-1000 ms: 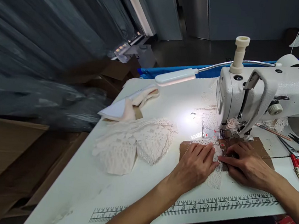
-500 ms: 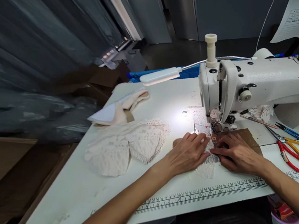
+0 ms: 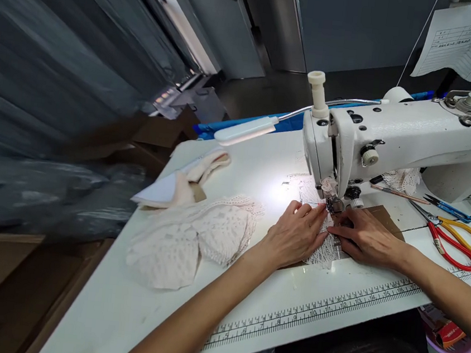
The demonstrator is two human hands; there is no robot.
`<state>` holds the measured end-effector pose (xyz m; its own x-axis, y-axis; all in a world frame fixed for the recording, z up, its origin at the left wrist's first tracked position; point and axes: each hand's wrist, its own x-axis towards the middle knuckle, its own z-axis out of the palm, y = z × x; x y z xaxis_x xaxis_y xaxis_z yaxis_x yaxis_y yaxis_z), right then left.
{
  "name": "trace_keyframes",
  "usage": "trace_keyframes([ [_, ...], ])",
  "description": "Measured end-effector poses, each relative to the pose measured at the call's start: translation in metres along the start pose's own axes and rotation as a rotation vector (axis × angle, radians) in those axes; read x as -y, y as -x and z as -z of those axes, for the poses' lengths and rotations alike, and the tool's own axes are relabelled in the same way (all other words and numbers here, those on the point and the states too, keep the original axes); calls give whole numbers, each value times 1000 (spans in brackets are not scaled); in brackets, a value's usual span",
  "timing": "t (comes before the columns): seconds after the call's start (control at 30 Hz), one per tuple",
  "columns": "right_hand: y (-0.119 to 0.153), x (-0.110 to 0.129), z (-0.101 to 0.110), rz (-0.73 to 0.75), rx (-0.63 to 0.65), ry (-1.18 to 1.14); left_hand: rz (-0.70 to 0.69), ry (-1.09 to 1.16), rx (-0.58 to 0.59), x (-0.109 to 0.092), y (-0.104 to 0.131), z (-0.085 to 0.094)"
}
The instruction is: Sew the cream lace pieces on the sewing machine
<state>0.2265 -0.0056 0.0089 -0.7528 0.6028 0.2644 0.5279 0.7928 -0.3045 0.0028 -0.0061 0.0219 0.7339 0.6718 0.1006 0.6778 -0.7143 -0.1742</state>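
Observation:
Under the needle area of a white sewing machine (image 3: 391,137) lies a strip of pale lace fabric (image 3: 320,255). My left hand (image 3: 297,233) rests on the lace's left side, palm down, its fingers stretched out flat towards the presser foot (image 3: 333,205). On the right edge of the lace, my right hand (image 3: 366,235) is closed, with bent fingers and thumb at the fabric; its exact grip is partly hidden. A brown flat piece (image 3: 386,222) sits beneath and behind my right hand. The lace under both hands is covered from view.
More pale lace pieces (image 3: 169,248) and folded padded cloth (image 3: 175,187) lie at left. Scissors (image 3: 455,244) with red and yellow handles and blue thread snips (image 3: 448,208) lie at right. A lamp (image 3: 246,131) hangs over the table. A ruler strip (image 3: 313,314) runs along the front edge.
The head view has shifted slightly, so the machine sits further left and lower. The lace has moved a little further towards the presser foot, with both hands closer to it.

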Motion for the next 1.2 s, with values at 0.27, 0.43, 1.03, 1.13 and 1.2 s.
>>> trace_keyframes([
  [0.27,0,6,-3,-13,-8,63,37,89,-63,3,6,-5],
  [0.43,0,4,-5,-21,-20,25,58,150,-116,2,7,-10],
  [1.03,2,2,-6,-16,-73,-5,84,217,-137,3,7,-16],
  [1.13,2,2,-6,-16,-73,-11,88,243,-157,5,7,-17],
  [1.2,2,2,-7,-15,-85,-11,91,249,-170,5,7,-18],
])
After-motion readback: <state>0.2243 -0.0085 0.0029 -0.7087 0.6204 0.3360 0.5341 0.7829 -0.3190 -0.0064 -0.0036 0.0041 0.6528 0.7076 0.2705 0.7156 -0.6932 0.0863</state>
